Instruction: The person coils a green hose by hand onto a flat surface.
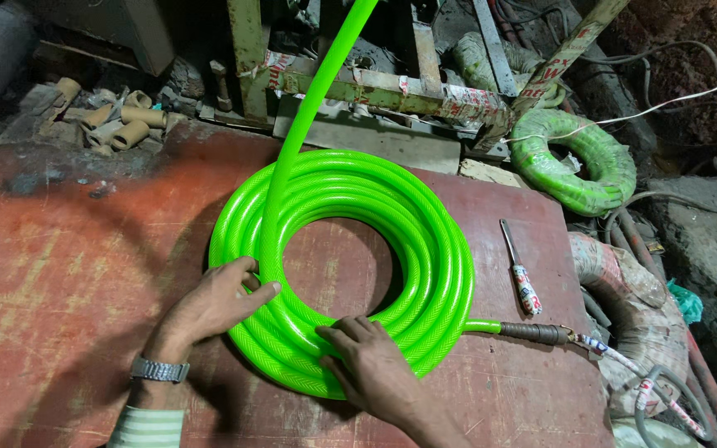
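One coil of bright green braided hose (425, 241), lying flat near the middle of a worn red board (68, 274); several stacked turns, open ring centre, one free length rising from the near-left of the coil toward the top of the frame. One hose end leaves the coil at the lower right, capped by one dark ribbed fitting (534, 333) tied to a taped cord. Left hand (213, 303): one, fingers loosely curled and a little spread over the coil's left edge, thumb laid along the rising length; wristwatch (159, 370) on the wrist, striped cuff below. Right hand (373, 362): one, fingers held close together and pressed flat on the near turns, holding nothing pinched. Handling, by judgement: the hose looks pliant yet springy, smooth and somewhat slick, the whole coil moderately heavy and liable to slump or unwind if lifted by one turn; best gripped across all turns together, at opposite sides of the ring. Not fragile. Also present: one knife (521, 274) with a patterned handle, right of the coil and apart from it; one wrapped green coil (578, 158) beyond the board's far right corner; a handful of short cardboard tubes (126, 120) at upper left, count uncertain; one green-painted metal frame (358, 83) behind.
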